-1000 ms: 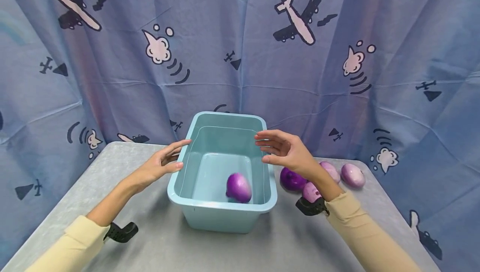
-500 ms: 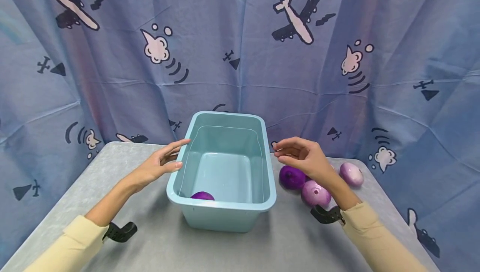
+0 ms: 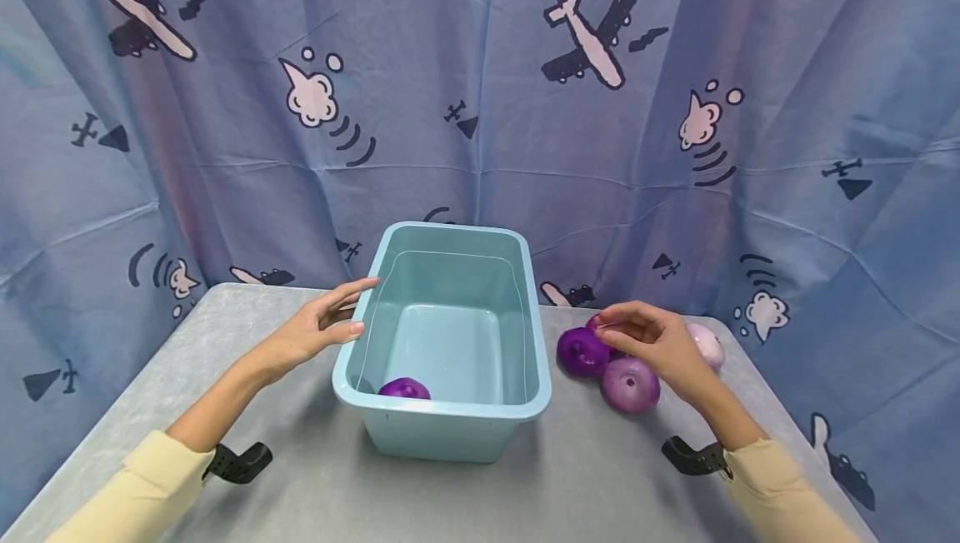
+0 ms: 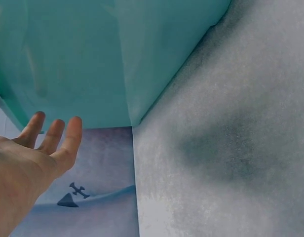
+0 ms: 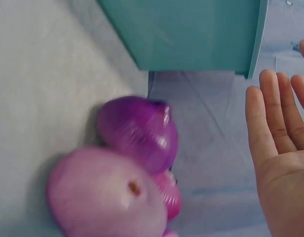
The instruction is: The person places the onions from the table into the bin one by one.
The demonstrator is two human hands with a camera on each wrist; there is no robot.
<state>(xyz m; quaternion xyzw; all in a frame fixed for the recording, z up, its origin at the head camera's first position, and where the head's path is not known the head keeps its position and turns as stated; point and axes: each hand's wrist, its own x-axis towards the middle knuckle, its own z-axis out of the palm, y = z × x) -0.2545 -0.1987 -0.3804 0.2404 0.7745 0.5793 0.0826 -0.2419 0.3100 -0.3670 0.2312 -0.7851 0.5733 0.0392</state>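
Observation:
A light blue plastic tub (image 3: 442,438) stands mid-table, with a dark purple onion (image 3: 405,388) inside against its near wall. Fingers and thumb extended, my left hand (image 3: 307,335) rests at the tub's left rim. In the left wrist view its fingers (image 4: 70,143) are straight beside the tub's wall (image 4: 78,59). My right hand (image 3: 660,347) is held above a group of onions, holding nothing. Under and beside it lie a dark purple onion (image 3: 583,352), a pinkish onion (image 3: 631,385) and a pale onion (image 3: 707,346). Another, bright pink onion (image 5: 169,195) is mostly hidden.
The grey table (image 3: 300,501) reaches back to a blue curtain (image 3: 420,110) printed with planes. The tub's raised walls stand between the two hands. The onion group sits right of the tub, towards the table's back right corner.
My right hand has moved right and down, from over the tub's right rim to above the onions. The onion inside the tub has rolled left and towards me. My left hand has stayed put.

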